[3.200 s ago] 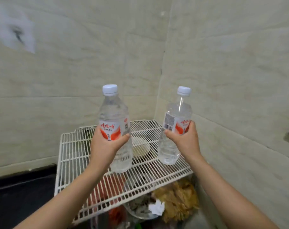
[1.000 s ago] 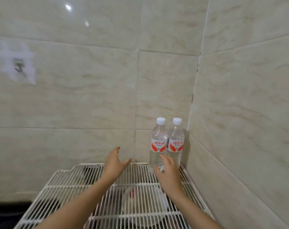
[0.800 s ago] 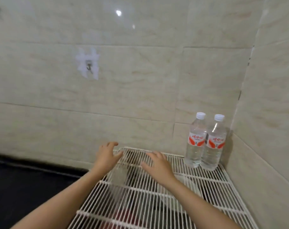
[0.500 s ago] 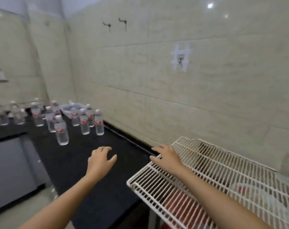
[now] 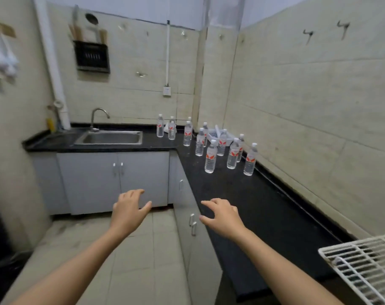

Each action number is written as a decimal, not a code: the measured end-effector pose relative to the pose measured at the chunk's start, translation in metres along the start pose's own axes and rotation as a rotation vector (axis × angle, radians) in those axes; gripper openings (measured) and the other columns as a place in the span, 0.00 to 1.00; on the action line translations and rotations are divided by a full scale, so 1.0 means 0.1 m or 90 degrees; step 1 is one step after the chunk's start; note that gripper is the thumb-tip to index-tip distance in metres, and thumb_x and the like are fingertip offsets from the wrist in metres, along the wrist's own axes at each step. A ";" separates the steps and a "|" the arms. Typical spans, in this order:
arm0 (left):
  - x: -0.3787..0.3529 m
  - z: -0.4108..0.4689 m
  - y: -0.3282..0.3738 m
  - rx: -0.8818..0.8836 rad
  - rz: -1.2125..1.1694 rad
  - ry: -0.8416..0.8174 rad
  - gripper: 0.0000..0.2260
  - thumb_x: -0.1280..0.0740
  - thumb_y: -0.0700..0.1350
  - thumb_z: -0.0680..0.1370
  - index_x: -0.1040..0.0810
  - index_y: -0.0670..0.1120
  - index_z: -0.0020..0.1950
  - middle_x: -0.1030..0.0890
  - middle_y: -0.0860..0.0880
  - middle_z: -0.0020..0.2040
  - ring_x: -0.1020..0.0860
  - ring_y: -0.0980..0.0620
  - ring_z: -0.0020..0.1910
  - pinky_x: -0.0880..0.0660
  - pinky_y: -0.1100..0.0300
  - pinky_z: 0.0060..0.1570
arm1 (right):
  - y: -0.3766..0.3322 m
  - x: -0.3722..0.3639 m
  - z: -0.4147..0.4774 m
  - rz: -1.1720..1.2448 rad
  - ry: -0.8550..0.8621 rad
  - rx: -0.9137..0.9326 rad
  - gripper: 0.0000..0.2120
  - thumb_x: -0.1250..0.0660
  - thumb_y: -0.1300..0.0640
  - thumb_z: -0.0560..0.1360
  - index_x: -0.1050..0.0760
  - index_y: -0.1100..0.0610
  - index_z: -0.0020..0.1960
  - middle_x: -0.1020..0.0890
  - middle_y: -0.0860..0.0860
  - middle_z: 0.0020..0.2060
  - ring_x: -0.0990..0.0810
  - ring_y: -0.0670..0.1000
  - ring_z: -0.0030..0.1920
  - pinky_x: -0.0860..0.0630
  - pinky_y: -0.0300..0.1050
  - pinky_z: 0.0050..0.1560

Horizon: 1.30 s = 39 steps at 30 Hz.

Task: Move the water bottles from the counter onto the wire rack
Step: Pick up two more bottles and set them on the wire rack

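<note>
A black L-shaped counter (image 5: 264, 212) runs along the tiled walls, and the corner of a white wire rack (image 5: 363, 265) shows at the near right. A steel sink (image 5: 110, 137) sits at the far left. About a dozen water bottles (image 5: 210, 156) stand upright near the counter's corner. The left hand (image 5: 127, 211) and right hand (image 5: 222, 216) reach forward empty, fingers loosely spread, well short of the bottles.

counter (image 5: 264, 208): glossy black stone | sink (image 5: 112, 137): brushed metal | rack (image 5: 367, 267): white-coated wire

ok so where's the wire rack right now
In the head view the wire rack pokes in at the bottom right corner, at the near end of the black counter, right of the right hand.
</note>
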<state>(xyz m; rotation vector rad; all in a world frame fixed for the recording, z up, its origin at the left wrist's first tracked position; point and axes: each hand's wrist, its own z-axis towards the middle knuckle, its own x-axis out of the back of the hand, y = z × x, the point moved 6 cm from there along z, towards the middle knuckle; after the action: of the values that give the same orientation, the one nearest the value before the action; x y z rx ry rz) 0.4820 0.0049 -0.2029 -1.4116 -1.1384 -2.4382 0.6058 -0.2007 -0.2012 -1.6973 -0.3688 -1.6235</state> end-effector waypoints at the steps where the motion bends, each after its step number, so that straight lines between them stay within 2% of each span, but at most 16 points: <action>1: 0.11 0.03 -0.18 0.008 0.006 0.006 0.21 0.37 0.50 0.76 0.31 0.44 0.67 0.29 0.45 0.68 0.35 0.45 0.68 0.37 0.50 0.63 | -0.18 -0.08 0.11 0.000 -0.001 0.013 0.23 0.40 0.46 0.75 0.35 0.47 0.69 0.32 0.50 0.68 0.38 0.52 0.69 0.42 0.49 0.67; 6: 0.66 0.29 -1.24 0.047 0.045 0.030 0.20 0.37 0.50 0.76 0.31 0.44 0.66 0.28 0.46 0.67 0.35 0.46 0.68 0.36 0.51 0.63 | -1.19 -0.50 0.71 0.020 0.000 0.061 0.24 0.40 0.45 0.75 0.36 0.48 0.70 0.31 0.50 0.68 0.38 0.51 0.70 0.42 0.50 0.67; 11: 0.88 0.61 -2.13 0.071 0.087 -0.005 0.21 0.38 0.52 0.76 0.31 0.45 0.66 0.28 0.47 0.67 0.35 0.46 0.68 0.37 0.52 0.64 | -1.91 -0.90 1.15 -0.064 0.009 0.089 0.24 0.41 0.45 0.75 0.36 0.48 0.70 0.32 0.51 0.68 0.39 0.50 0.71 0.42 0.49 0.67; 13: 0.82 0.71 -2.34 0.079 0.100 -0.035 0.21 0.39 0.53 0.76 0.31 0.45 0.66 0.29 0.47 0.67 0.35 0.46 0.68 0.37 0.52 0.64 | -2.06 -1.02 1.27 -0.105 0.032 0.108 0.22 0.38 0.46 0.72 0.29 0.50 0.65 0.25 0.55 0.61 0.30 0.55 0.66 0.36 0.55 0.63; 15: 0.73 0.86 -2.45 0.071 0.102 -0.055 0.24 0.43 0.57 0.75 0.32 0.46 0.66 0.29 0.48 0.67 0.35 0.47 0.68 0.37 0.53 0.64 | -2.07 -1.11 1.49 -0.131 0.047 0.105 0.21 0.36 0.47 0.64 0.21 0.51 0.56 0.19 0.57 0.50 0.21 0.59 0.55 0.29 0.60 0.53; 16: 0.68 0.95 -2.47 0.063 0.103 -0.064 0.26 0.46 0.58 0.73 0.32 0.46 0.66 0.29 0.48 0.67 0.35 0.47 0.68 0.37 0.53 0.64 | -2.08 -1.13 1.60 -0.141 0.047 0.104 0.21 0.36 0.47 0.66 0.22 0.50 0.58 0.20 0.57 0.52 0.22 0.59 0.57 0.30 0.61 0.55; 17: 0.63 1.06 -2.49 0.053 0.104 -0.070 0.27 0.47 0.58 0.72 0.32 0.46 0.67 0.29 0.48 0.67 0.35 0.48 0.68 0.37 0.53 0.64 | -2.11 -1.13 1.71 -0.158 0.045 0.109 0.22 0.37 0.47 0.70 0.27 0.49 0.63 0.24 0.56 0.58 0.28 0.57 0.64 0.35 0.59 0.61; 19: 0.50 1.32 -2.52 0.033 0.117 -0.081 0.24 0.45 0.57 0.75 0.33 0.47 0.67 0.31 0.49 0.68 0.36 0.48 0.69 0.38 0.54 0.65 | -2.05 -1.26 1.98 -0.164 -0.004 0.092 0.24 0.41 0.46 0.75 0.37 0.48 0.71 0.32 0.53 0.67 0.39 0.52 0.71 0.44 0.53 0.68; 20: 0.43 1.47 -2.53 0.023 0.125 -0.086 0.23 0.44 0.57 0.76 0.34 0.47 0.68 0.31 0.49 0.69 0.37 0.49 0.69 0.39 0.54 0.65 | -2.03 -1.32 2.10 -0.159 -0.011 0.088 0.25 0.41 0.46 0.75 0.38 0.49 0.71 0.33 0.53 0.68 0.40 0.52 0.71 0.44 0.54 0.68; 23: 0.23 1.99 -2.54 -0.001 0.142 -0.099 0.23 0.45 0.57 0.77 0.36 0.47 0.69 0.33 0.50 0.70 0.38 0.50 0.70 0.40 0.55 0.66 | -1.99 -1.45 2.62 -0.114 0.047 0.111 0.24 0.38 0.47 0.71 0.30 0.52 0.67 0.27 0.59 0.63 0.32 0.59 0.68 0.39 0.60 0.64; 24: 0.15 2.18 -2.54 -0.005 0.143 -0.105 0.22 0.44 0.56 0.77 0.36 0.48 0.69 0.33 0.50 0.70 0.38 0.50 0.70 0.41 0.55 0.67 | -1.95 -1.49 2.82 -0.112 0.049 0.104 0.24 0.39 0.47 0.72 0.30 0.51 0.67 0.27 0.59 0.64 0.32 0.58 0.68 0.39 0.60 0.64; 28: -0.01 2.94 -2.69 -0.007 0.167 -0.120 0.22 0.43 0.54 0.78 0.37 0.48 0.69 0.33 0.50 0.70 0.38 0.50 0.70 0.42 0.54 0.67 | -1.76 -1.72 3.71 -0.119 -0.029 0.074 0.25 0.44 0.45 0.77 0.42 0.46 0.72 0.37 0.51 0.71 0.43 0.51 0.72 0.44 0.52 0.69; 33: -0.10 3.80 -3.02 0.050 0.173 -0.110 0.21 0.43 0.54 0.78 0.36 0.48 0.69 0.33 0.51 0.70 0.38 0.51 0.70 0.41 0.54 0.67 | -1.85 -1.95 4.71 -0.094 -0.072 0.087 0.25 0.45 0.45 0.77 0.44 0.45 0.73 0.38 0.51 0.71 0.43 0.51 0.72 0.44 0.52 0.70; 39: -0.53 4.46 -3.47 0.110 0.187 -0.160 0.21 0.44 0.55 0.78 0.36 0.49 0.69 0.33 0.51 0.70 0.38 0.51 0.70 0.40 0.54 0.66 | -1.99 -2.28 5.57 -0.099 -0.127 0.114 0.25 0.44 0.46 0.77 0.44 0.47 0.73 0.38 0.53 0.72 0.44 0.52 0.73 0.45 0.54 0.70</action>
<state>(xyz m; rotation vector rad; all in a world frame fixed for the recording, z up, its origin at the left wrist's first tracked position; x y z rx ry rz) 0.6771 0.5274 -0.3065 -1.7239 -1.0668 -1.9594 0.8459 0.3755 -0.3105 -1.7317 -0.7383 -1.4819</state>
